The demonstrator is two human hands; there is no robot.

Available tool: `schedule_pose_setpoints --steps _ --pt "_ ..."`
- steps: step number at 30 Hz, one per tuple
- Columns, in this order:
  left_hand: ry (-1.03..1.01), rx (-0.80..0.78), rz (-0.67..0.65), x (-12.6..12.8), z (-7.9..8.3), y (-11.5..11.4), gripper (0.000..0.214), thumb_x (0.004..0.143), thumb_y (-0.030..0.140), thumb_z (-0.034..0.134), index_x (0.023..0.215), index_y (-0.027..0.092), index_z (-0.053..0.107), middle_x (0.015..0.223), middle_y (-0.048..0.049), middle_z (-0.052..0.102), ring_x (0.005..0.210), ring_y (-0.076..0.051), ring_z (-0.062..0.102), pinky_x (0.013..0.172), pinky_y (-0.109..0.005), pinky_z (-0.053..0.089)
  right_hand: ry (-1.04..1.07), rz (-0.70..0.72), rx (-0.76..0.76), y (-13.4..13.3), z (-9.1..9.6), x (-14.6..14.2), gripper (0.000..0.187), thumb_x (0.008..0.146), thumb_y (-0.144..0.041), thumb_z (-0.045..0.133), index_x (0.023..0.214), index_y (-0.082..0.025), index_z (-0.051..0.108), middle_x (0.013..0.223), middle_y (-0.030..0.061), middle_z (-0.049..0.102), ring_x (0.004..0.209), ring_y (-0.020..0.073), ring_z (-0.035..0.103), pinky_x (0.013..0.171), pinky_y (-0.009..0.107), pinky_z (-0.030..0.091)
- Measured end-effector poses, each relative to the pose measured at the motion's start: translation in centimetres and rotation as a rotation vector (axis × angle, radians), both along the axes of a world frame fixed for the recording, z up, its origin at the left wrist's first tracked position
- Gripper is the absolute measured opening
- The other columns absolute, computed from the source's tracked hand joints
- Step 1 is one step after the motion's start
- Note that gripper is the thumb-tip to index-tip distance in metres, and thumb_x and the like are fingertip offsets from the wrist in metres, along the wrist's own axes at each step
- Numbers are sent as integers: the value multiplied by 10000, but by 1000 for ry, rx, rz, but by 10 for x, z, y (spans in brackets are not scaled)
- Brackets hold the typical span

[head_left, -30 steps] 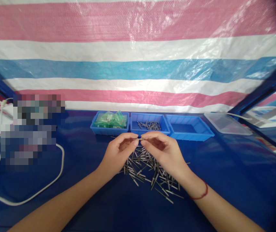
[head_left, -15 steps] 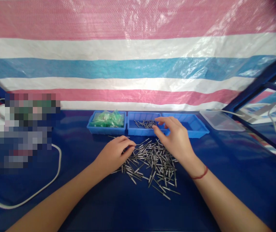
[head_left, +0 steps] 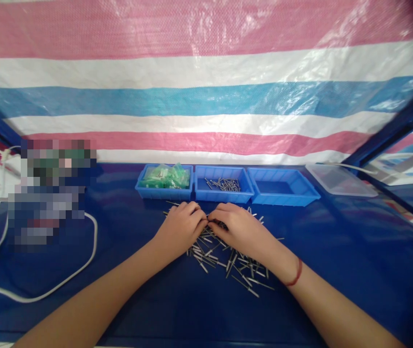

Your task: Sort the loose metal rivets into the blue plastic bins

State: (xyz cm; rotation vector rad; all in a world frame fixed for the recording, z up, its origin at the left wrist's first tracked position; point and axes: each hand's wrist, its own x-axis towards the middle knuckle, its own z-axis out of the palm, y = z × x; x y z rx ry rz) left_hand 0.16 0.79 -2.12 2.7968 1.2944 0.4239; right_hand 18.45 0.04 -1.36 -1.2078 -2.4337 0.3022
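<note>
"Rivets [head_left: 231,261]: where?"

"Heaped on the tabletop [head_left: 192,314], just before the middle bin [head_left: 224,195], probably for easy reach."

"And the hands?"

"Left hand [head_left: 182,224], right hand [head_left: 242,227]: fingers [head_left: 199,218] bunched, nearly meeting over the heap; whether pinching one, I can't tell."

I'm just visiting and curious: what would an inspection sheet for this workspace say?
Surface: blue tabletop.
Things: metal pins piled beneath the hands; more pins in the middle tray; green packets in the left tray; right tray alongside.
Clutter: translucent plastic piece at right; pixelated patch at left.
Hands: left hand and right hand, fingertips close together; anything held is hidden.
Cables: white cable looping at left; another at right.
Surroundings: striped sheeting behind; blue frame.
</note>
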Motion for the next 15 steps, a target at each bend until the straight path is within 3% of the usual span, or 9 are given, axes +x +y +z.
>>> schedule_pose_setpoints --steps 4,8,11,15 --pt "-71 -4 1 0 1 -1 242 963 258 378 902 167 594 932 -61 611 876 -201 541 755 -335 367 33 -24 11 0 -1 -2 150 867 -148 525 799 -187 654 790 64 643 792 197 590 733 319 431" --pt "-472 -155 82 3 5 -5 152 932 275 453 971 186 570 914 -32 630 805 -156 570 730 -281 412 285 -99 -7 -2 2 -5 136 861 -160 524 816 -202 646 762 27 653 710 168 582 677 289 429" --pt "-774 -305 186 5 4 -8 218 869 317 557 1050 195 566 907 -17 644 709 -130 574 629 -238 427 503 -126 -101 -6 6 -9 128 864 -216 534 831 -214 657 741 1 652 636 139 566 618 259 426" --pt "-912 -385 212 5 0 -9 207 849 359 582 963 193 627 831 -10 649 703 -138 582 632 -237 440 652 -140 -190 -9 6 -14 147 859 -292 551 807 -210 661 715 -1 639 607 130 545 582 250 419"
